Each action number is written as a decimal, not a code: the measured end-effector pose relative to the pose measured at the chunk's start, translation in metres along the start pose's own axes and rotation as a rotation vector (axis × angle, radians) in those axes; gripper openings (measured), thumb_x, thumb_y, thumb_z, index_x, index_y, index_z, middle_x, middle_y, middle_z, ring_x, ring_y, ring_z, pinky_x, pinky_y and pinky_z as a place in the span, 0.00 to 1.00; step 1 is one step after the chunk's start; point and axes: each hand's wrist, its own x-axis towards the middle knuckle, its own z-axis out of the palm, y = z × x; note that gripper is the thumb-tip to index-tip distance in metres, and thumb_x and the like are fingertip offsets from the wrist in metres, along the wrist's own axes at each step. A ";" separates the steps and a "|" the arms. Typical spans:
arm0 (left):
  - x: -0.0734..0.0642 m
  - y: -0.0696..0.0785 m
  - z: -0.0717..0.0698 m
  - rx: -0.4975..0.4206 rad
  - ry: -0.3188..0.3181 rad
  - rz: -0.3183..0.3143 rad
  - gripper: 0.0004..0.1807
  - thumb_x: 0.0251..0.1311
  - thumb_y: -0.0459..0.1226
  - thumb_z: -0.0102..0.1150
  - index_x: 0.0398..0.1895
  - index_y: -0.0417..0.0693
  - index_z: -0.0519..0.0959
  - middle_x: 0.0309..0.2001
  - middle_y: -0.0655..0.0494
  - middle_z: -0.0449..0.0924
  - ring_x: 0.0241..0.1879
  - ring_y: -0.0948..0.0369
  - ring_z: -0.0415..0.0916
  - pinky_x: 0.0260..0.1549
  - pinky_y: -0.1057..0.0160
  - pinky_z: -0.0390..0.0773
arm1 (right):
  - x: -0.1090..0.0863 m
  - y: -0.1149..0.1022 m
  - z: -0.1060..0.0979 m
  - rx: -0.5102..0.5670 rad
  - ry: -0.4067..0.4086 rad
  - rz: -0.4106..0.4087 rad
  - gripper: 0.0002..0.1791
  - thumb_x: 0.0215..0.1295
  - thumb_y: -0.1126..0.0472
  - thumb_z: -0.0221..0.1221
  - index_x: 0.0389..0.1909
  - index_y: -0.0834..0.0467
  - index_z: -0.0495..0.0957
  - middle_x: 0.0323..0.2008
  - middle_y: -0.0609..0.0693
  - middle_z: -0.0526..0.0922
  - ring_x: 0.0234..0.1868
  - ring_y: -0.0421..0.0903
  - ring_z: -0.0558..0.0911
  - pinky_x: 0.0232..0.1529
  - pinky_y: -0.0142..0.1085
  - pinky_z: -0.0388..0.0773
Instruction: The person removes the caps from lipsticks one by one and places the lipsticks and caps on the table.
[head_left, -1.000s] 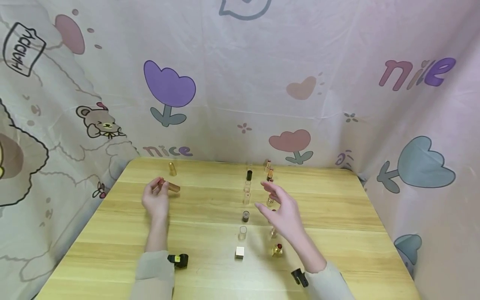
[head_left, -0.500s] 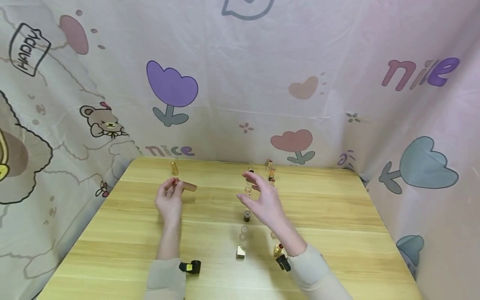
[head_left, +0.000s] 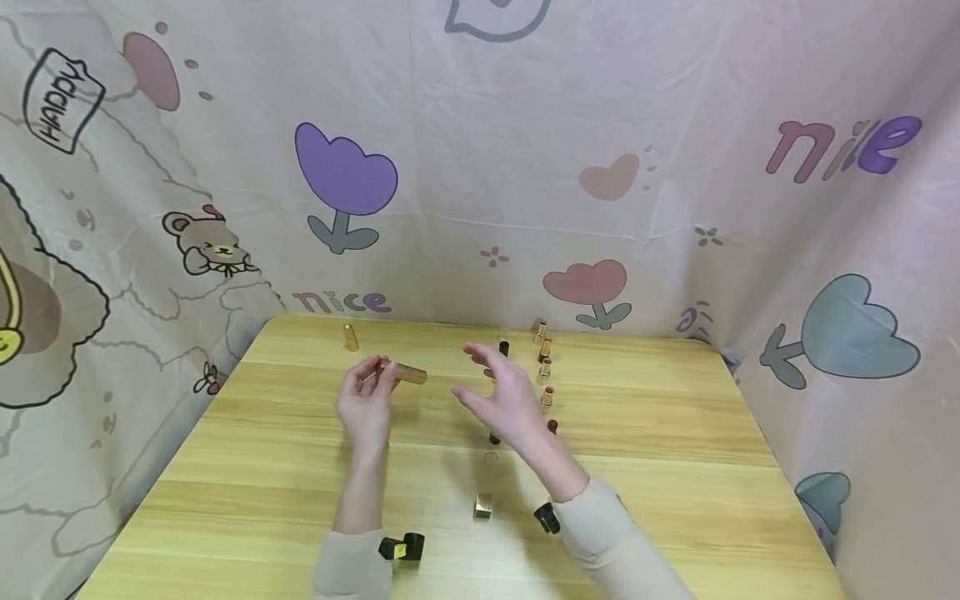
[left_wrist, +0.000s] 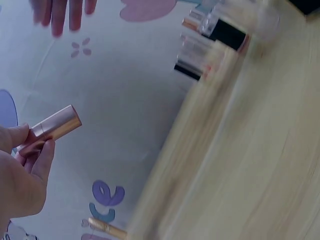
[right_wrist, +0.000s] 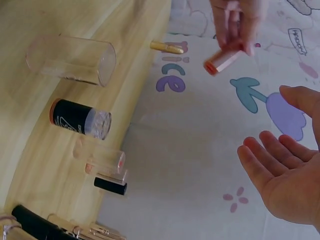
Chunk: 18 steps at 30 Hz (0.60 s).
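My left hand [head_left: 365,408] pinches a rose-gold lipstick tube [head_left: 408,373] between thumb and fingers, raised over the table. A thin seam crosses the tube [left_wrist: 52,127] in the left wrist view, and its far end points toward my right hand. My right hand [head_left: 504,407] hovers just right of the tube, thumb and fingers spread apart, holding nothing. Under and behind it runs a row of lipstick caps, among them a gold cap [head_left: 483,506] and a black one [head_left: 504,348]. The right hand and forearm hide part of this row.
To the right stand uncapped lipsticks in a row, such as a red one [head_left: 547,398]. A gold lipstick tube [head_left: 350,337] stands at the back left. Clear caps [right_wrist: 70,60] show in the right wrist view. Printed cloth [head_left: 465,183] hangs behind the wooden table [head_left: 660,417].
My left hand has moved right with the lipstick tube. My right hand has moved left toward it, so the gap between them has narrowed.
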 end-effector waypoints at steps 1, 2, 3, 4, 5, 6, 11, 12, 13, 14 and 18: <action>-0.002 0.000 0.003 -0.006 -0.010 0.003 0.19 0.64 0.25 0.67 0.56 0.26 0.76 0.47 0.47 0.82 0.46 0.61 0.85 0.49 0.65 0.87 | 0.000 0.000 0.001 0.000 -0.006 0.001 0.35 0.60 0.62 0.74 0.68 0.58 0.74 0.65 0.53 0.80 0.64 0.52 0.80 0.64 0.46 0.81; -0.005 0.001 0.005 -0.012 -0.021 0.005 0.19 0.64 0.24 0.67 0.56 0.25 0.76 0.47 0.47 0.82 0.46 0.61 0.85 0.48 0.65 0.88 | 0.001 0.000 0.003 0.001 -0.013 0.001 0.35 0.61 0.62 0.74 0.68 0.58 0.74 0.65 0.53 0.80 0.64 0.52 0.80 0.65 0.47 0.81; -0.007 0.001 0.008 -0.016 -0.030 0.005 0.19 0.64 0.24 0.68 0.55 0.26 0.76 0.46 0.47 0.82 0.45 0.61 0.85 0.48 0.65 0.88 | 0.001 0.001 0.004 -0.001 -0.019 -0.001 0.35 0.61 0.62 0.74 0.68 0.58 0.74 0.65 0.53 0.80 0.64 0.53 0.80 0.65 0.47 0.81; -0.009 0.001 0.010 -0.020 -0.039 0.007 0.19 0.63 0.24 0.68 0.55 0.25 0.76 0.46 0.47 0.82 0.45 0.61 0.85 0.47 0.65 0.88 | 0.001 0.002 0.006 -0.001 -0.024 -0.002 0.35 0.61 0.62 0.74 0.68 0.59 0.74 0.65 0.54 0.80 0.64 0.53 0.80 0.65 0.48 0.81; -0.011 0.002 0.013 -0.023 -0.047 0.006 0.19 0.63 0.24 0.68 0.55 0.25 0.75 0.45 0.48 0.82 0.44 0.61 0.85 0.47 0.65 0.88 | 0.001 0.002 0.007 -0.008 -0.029 0.000 0.34 0.61 0.62 0.74 0.68 0.59 0.74 0.65 0.54 0.80 0.64 0.53 0.80 0.65 0.47 0.81; -0.013 0.002 0.015 -0.027 -0.056 0.003 0.19 0.63 0.24 0.68 0.55 0.25 0.75 0.45 0.48 0.82 0.44 0.61 0.85 0.47 0.65 0.88 | 0.001 0.003 0.009 -0.013 -0.034 0.001 0.34 0.61 0.62 0.74 0.68 0.59 0.74 0.65 0.54 0.80 0.64 0.53 0.80 0.65 0.47 0.81; -0.023 0.003 0.026 -0.037 -0.090 -0.013 0.20 0.61 0.23 0.69 0.54 0.25 0.75 0.42 0.50 0.83 0.42 0.61 0.84 0.46 0.64 0.89 | 0.002 0.007 0.016 -0.066 -0.066 0.025 0.35 0.61 0.60 0.74 0.68 0.59 0.74 0.64 0.54 0.80 0.62 0.53 0.81 0.63 0.47 0.82; -0.025 0.003 0.027 -0.044 -0.097 -0.014 0.20 0.61 0.23 0.69 0.54 0.25 0.74 0.42 0.50 0.83 0.41 0.60 0.84 0.46 0.64 0.89 | 0.002 0.007 0.017 -0.074 -0.072 0.028 0.35 0.61 0.59 0.75 0.68 0.59 0.75 0.64 0.54 0.80 0.61 0.53 0.81 0.62 0.47 0.82; -0.027 0.003 0.029 -0.047 -0.104 -0.012 0.20 0.61 0.23 0.69 0.53 0.25 0.74 0.41 0.50 0.83 0.41 0.60 0.84 0.45 0.63 0.89 | 0.002 0.008 0.018 -0.083 -0.076 0.032 0.34 0.61 0.59 0.75 0.67 0.59 0.75 0.64 0.54 0.80 0.61 0.53 0.81 0.62 0.47 0.82; -0.029 0.003 0.030 -0.047 -0.111 -0.009 0.20 0.60 0.22 0.69 0.53 0.25 0.74 0.41 0.50 0.83 0.40 0.60 0.84 0.45 0.63 0.89 | 0.002 0.008 0.019 -0.088 -0.080 0.036 0.34 0.61 0.59 0.75 0.67 0.59 0.75 0.64 0.54 0.81 0.60 0.53 0.82 0.61 0.47 0.82; -0.034 0.002 0.035 -0.038 -0.128 0.014 0.19 0.59 0.21 0.70 0.51 0.24 0.75 0.39 0.52 0.83 0.39 0.60 0.84 0.44 0.64 0.89 | 0.001 0.011 0.020 -0.111 -0.087 0.018 0.30 0.62 0.61 0.74 0.64 0.62 0.77 0.59 0.56 0.84 0.57 0.53 0.83 0.59 0.46 0.84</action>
